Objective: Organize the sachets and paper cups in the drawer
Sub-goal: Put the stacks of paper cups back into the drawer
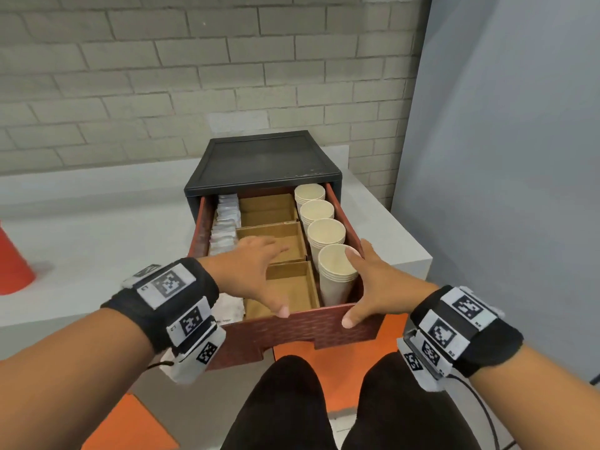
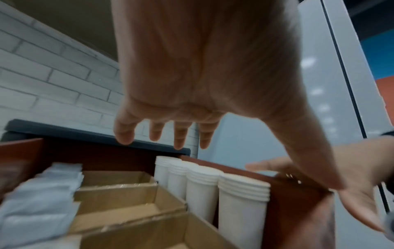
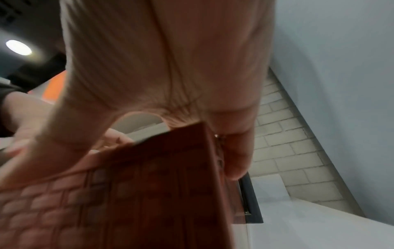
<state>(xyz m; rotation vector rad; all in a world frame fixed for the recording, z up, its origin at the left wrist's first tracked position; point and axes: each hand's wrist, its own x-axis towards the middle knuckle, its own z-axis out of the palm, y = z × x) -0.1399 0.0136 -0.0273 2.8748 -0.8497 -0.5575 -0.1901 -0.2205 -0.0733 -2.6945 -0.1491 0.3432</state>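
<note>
At 3 o'clock in the drawer [image 1: 324, 323], light, crushable paper cups [image 1: 336, 274] are best gripped low. Left hand [image 1: 256, 271] is spread, empty; right hand [image 1: 370, 287] is wrapped on the corner.

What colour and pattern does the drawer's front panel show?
Reddish-brown with a woven, basket-like texture on the drawer front, clearest in the head view.

Three views, one open drawer [image 1: 289, 323]
Head looks down from above; both wrist cameras look up close along the hands, sharing its front corner.
</note>
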